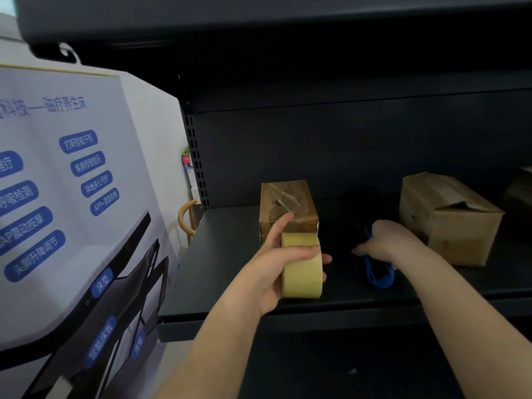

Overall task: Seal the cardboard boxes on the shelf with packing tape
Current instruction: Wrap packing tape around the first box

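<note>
the left hand [276, 263] grips the tape roll [302, 266], a clear strip running up onto the small box [288, 208] on the shelf [230, 254]. the right hand [385, 243] closes on blue scissors [377, 272]. the second box [449, 220], flaps loose, looks unsealed: early going.

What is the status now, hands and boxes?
Left hand holds tape roll. Right hand on blue scissors. Small box taped; bigger box flaps loose.

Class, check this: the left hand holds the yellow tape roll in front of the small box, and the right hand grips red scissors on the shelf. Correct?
Not quite. The head view shows the scissors under the right hand are blue, not red. The rest stands.
</note>
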The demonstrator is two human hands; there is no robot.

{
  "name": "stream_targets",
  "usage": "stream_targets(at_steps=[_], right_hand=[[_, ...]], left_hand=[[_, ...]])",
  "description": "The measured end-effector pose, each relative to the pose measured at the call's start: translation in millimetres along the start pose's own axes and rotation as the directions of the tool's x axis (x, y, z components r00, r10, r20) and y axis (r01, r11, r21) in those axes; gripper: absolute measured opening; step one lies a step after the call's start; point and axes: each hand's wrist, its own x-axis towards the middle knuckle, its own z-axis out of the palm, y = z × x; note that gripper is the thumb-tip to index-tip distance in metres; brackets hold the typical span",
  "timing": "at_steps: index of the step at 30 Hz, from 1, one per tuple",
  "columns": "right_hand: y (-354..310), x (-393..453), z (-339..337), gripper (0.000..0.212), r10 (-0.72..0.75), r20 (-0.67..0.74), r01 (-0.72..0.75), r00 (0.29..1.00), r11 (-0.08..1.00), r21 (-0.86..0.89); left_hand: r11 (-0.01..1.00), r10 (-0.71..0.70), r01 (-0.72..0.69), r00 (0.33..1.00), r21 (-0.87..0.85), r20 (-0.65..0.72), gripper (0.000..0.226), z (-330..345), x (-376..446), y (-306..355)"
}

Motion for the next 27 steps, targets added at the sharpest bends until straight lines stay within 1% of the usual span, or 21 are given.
stream_targets(at_steps=[2,3,4,6,7,9,11,13,16,17,18,20,22,23,25,27], right_hand=[[8.6,1.7,-0.2,0.035,-0.069,-0.014,0.070,0.997,0.996,0.054],[13.1,-0.7,-1.8,0.029,-0.134,-0.062,0.138,0.989,0.988,0.073],[17.2,-5.9,-5.2,0.022,-0.209,-0.130,0.223,0.969,0.969,0.107],[23.2,-22.9,-17.9,0.011,-0.368,-0.253,0.412,0.895,0.898,0.153],[22.3,-34.1,-26.0,0.015,-0.451,-0.271,0.492,0.851,0.864,0.107],[13.5,-53.0,-40.7,0.030,-0.579,-0.221,0.565,0.785,0.815,-0.129],[1.4,-61.9,-49.9,0.036,-0.683,-0.199,0.588,0.703,0.716,-0.377],[-10.9,-66.7,-53.6,0.035,-0.753,-0.163,0.608,0.637,0.622,-0.493],[-20.3,-63.8,-50.7,0.036,-0.809,-0.112,0.564,0.577,0.493,-0.662],[-20.6,-60.3,-49.7,0.036,-0.812,-0.095,0.541,0.575,0.465,-0.701],[-19.8,-58.1,-49.7,0.036,-0.804,-0.077,0.526,0.589,0.454,-0.719],[-15.3,-53.2,-52.8,0.032,-0.775,-0.055,0.473,0.630,0.439,-0.764],[-7.1,-52.1,-58.0,0.025,-0.738,-0.035,0.390,0.674,0.396,-0.831],[-0.7,-53.2,-60.5,0.023,-0.723,-0.047,0.373,0.689,0.409,-0.833],[14.1,-55.6,-65.0,0.021,-0.683,-0.115,0.379,0.721,0.528,-0.760],[26.5,-56.9,-63.1,0.017,-0.593,-0.133,0.436,0.794,0.708,-0.556]], left_hand=[[1.000,0.008,-0.008,1.000,0.008,-0.008,0.075,0.5,1.4,0.6],[1.000,0.009,-0.009,1.000,0.007,-0.013,0.075,0.4,2.0,0.6],[1.000,0.006,-0.006,1.000,0.006,-0.013,0.076,0.0,2.2,0.7],[1.000,-0.002,0.002,1.000,0.005,-0.011,0.077,-0.9,2.5,0.9],[1.000,-0.006,0.006,1.000,0.007,-0.011,0.078,-1.0,2.7,0.9],[1.000,-0.012,0.013,1.000,0.007,-0.013,0.080,-0.8,3.5,1.0],[1.000,-0.016,0.017,1.000,0.006,-0.009,0.080,-0.2,4.0,0.7],[1.000,-0.020,0.020,1.000,0.007,-0.004,0.079,0.3,3.6,0.6],[1.000,-0.025,0.025,1.000,0.012,-0.001,0.077,0.4,3.2,0.9],[1.000,-0.026,0.026,1.000,0.014,-0.006,0.077,1.0,3.1,1.3],[1.000,-0.025,0.025,1.000,0.015,-0.011,0.076,1.2,3.5,1.5],[1.000,-0.025,0.025,1.000,0.013,-0.020,0.077,0.3,4.1,1.7],[0.999,-0.028,0.028,0.999,0.020,-0.018,0.077,-1.2,3.6,2.5],[0.999,-0.028,0.029,0.999,0.032,-0.021,0.076,-2.1,3.4,2.9],[0.999,-0.023,0.024,0.999,0.036,-0.030,0.075,-3.1,4.3,3.6],[1.000,-0.015,0.016,0.999,0.017,-0.040,0.075,-1.3,4.6,2.9]])
